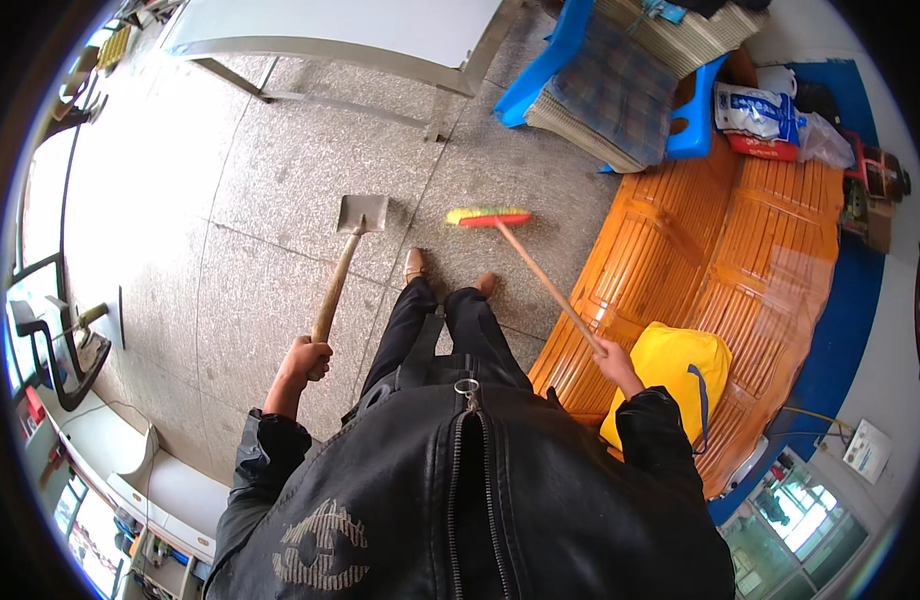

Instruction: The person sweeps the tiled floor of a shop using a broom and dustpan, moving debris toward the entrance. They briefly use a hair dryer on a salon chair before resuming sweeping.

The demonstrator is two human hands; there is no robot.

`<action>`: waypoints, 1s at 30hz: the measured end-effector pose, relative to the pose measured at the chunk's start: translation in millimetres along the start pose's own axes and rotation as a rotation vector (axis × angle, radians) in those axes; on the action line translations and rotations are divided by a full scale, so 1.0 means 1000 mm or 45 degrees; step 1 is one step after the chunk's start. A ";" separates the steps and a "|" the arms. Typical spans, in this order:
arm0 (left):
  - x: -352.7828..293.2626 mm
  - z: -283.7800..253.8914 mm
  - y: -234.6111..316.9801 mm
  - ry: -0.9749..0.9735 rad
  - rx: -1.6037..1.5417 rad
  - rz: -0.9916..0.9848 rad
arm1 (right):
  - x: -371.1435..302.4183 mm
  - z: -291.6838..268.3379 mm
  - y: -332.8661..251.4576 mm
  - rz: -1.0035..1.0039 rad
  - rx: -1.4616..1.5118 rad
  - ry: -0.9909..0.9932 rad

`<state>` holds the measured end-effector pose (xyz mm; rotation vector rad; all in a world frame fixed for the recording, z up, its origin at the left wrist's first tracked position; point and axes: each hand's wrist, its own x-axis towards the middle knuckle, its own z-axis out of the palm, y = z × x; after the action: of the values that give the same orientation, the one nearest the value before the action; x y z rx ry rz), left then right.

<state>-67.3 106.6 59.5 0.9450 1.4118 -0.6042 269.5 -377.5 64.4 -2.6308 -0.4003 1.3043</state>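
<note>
Nearest the camera, the black jacket lies mostly left of the orange slatted bench. The right hand, at the bench's near end, closes its fingers round the upper end of the broom, which slants forward and away from the bench to a slightly blurred broom head, red with yellow-green bristles. The left hand, well left of the bench, wraps the end of the shovel, whose long axis runs forward with a slight lean benchward. The broom head sits between shovel blade and bench, about level with the blade but apart from it. Whether the blade touches the floor I cannot tell.
</note>
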 end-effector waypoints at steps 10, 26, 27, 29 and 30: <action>-0.020 0.045 0.034 -0.139 0.403 0.059 | 0.165 -0.014 -0.069 0.308 0.580 0.162; -0.013 0.108 0.034 -0.083 0.458 0.026 | 0.033 0.029 0.082 0.160 0.717 0.203; -0.016 0.113 0.035 -0.064 0.473 0.031 | 0.067 0.024 0.085 0.116 0.644 0.291; -0.020 0.121 0.035 -0.007 0.468 0.038 | 0.132 -0.016 0.049 0.074 0.944 0.244; -0.023 0.125 0.033 0.031 0.457 0.039 | 0.157 -0.035 0.027 0.170 0.782 0.269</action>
<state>25.9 15.4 76.5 1.2580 1.3311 -0.8431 392.6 -354.8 -40.5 -2.2524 0.1879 0.9627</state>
